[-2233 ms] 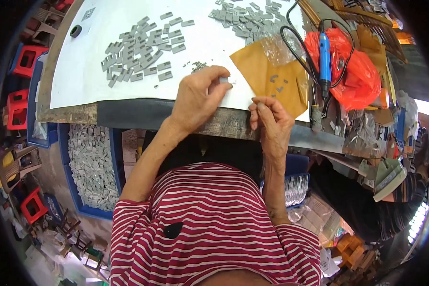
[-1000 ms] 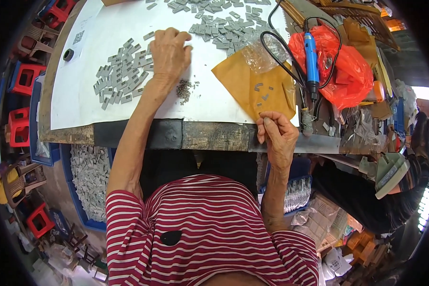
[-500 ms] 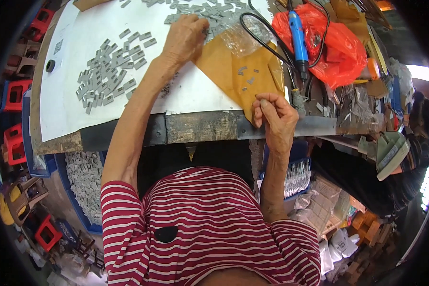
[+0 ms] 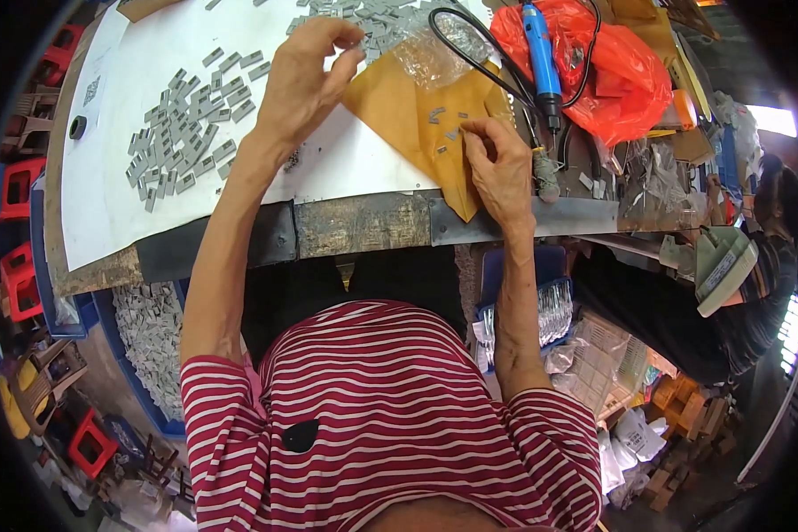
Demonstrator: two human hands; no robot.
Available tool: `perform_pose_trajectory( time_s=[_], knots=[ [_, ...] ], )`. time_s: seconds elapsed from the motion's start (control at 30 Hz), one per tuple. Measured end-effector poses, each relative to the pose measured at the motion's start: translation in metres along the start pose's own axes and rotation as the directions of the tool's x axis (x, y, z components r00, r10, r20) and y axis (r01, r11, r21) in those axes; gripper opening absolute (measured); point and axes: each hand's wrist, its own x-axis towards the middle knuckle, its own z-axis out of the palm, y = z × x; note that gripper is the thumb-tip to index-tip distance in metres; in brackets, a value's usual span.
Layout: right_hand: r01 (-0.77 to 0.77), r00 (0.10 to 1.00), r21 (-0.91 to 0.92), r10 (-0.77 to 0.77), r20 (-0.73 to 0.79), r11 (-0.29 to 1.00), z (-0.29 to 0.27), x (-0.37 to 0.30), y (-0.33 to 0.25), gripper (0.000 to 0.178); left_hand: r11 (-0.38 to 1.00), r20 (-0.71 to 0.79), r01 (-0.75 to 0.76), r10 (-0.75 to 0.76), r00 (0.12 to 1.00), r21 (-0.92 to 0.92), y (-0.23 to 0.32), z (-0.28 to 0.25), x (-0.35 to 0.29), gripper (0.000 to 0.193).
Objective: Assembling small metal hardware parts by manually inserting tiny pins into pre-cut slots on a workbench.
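Note:
My left hand point(image 4: 303, 87) hovers over the white sheet point(image 4: 346, 160), left of the heap of small grey rectangular pieces point(image 4: 377, 27) at the far side. Its thumb and curled fingers are apart, and nothing shows between them. Over the brown paper point(image 4: 408, 120), my right hand point(image 4: 503, 168) has thumb and forefinger pinched together; whatever they hold is too small to make out. Several tiny grey parts point(image 4: 442, 149) lie on the paper just left of those fingertips. Many more grey rectangular pieces point(image 4: 191, 133) are spread on the sheet left of my left forearm.
A blue electric screwdriver point(image 4: 541, 58) with a black cord lies by a red plastic bag point(image 4: 625, 80). Clear plastic film point(image 4: 439, 53) rests on the brown paper. A black ring point(image 4: 78, 127) sits at the left. Below the table is a blue bin point(image 4: 120, 341) of grey pieces.
My left hand has drawn left from the far heap, and its fingers have parted. My right hand has moved farther over the brown paper, to the tiny parts. The whole view has shifted slightly.

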Motion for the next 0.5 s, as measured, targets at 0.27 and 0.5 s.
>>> perform_pose_trajectory(
  time_s=[0.27,0.5],
  knots=[
    [0.012,0.991,-0.031,-0.008,0.131,0.999,-0.006,0.009,-0.007,0.009,0.746,0.227,0.507,-0.455,0.861,-0.432,0.07,-0.035,-0.049,0.023],
    [0.135,0.975,-0.119,-0.11,0.194,0.984,-0.006,0.012,-0.002,0.007,0.384,0.409,0.664,-0.561,0.72,-0.642,0.089,-0.045,-0.084,0.02]
  ],
)
